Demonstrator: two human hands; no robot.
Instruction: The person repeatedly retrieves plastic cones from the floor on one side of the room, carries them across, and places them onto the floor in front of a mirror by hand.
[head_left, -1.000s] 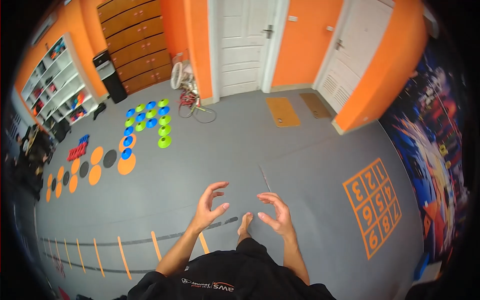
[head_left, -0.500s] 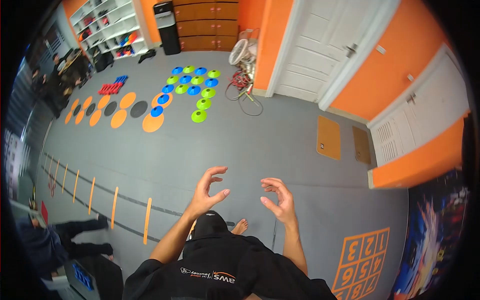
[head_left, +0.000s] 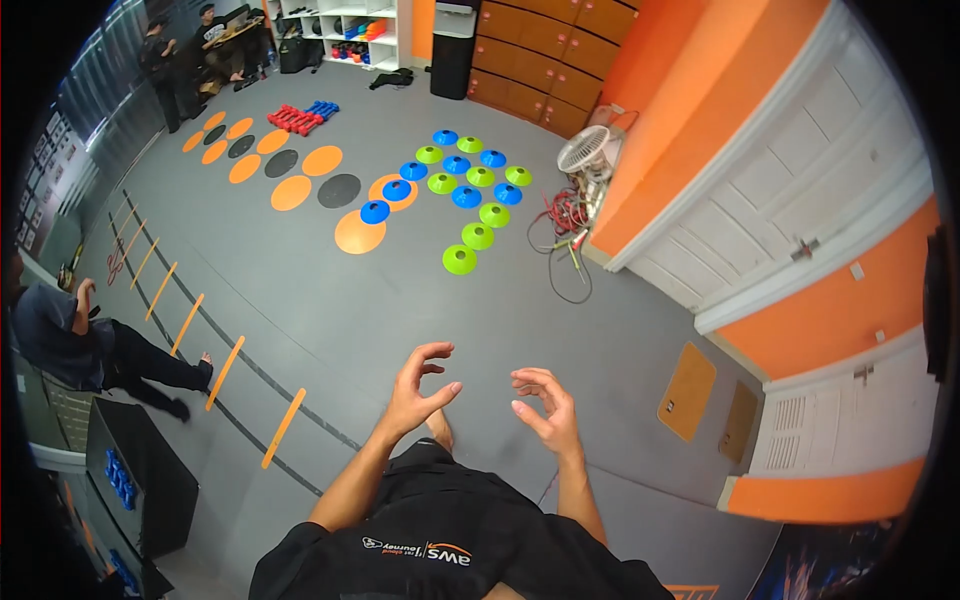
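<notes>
My left hand [head_left: 420, 388] is raised in front of my body, fingers curved and thumb apart, with nothing in it. My right hand [head_left: 546, 408] faces it at about the same height, also curved, open and holding nothing. A gap separates the two hands, and grey floor [head_left: 480, 440] shows between them. Below are my black shirt [head_left: 440, 520] with printed lettering and one bare foot [head_left: 440, 428]. Beyond the hands, the nearest objects on the floor are green cones [head_left: 460, 260] and blue cones [head_left: 375, 211], set out in a pattern.
An agility ladder [head_left: 226, 372] runs along the left, where a person [head_left: 110, 345] walks near a black box [head_left: 150, 470]. Orange discs [head_left: 291, 193], red dumbbells [head_left: 296, 119] and cables beside a white fan [head_left: 583, 149] lie farther off. Mats [head_left: 687, 392] rest by the doors.
My view has turned, so the cones and doors sit farther right. The person at left shows more fully. Both hands keep nearly the same curved, empty pose.
</notes>
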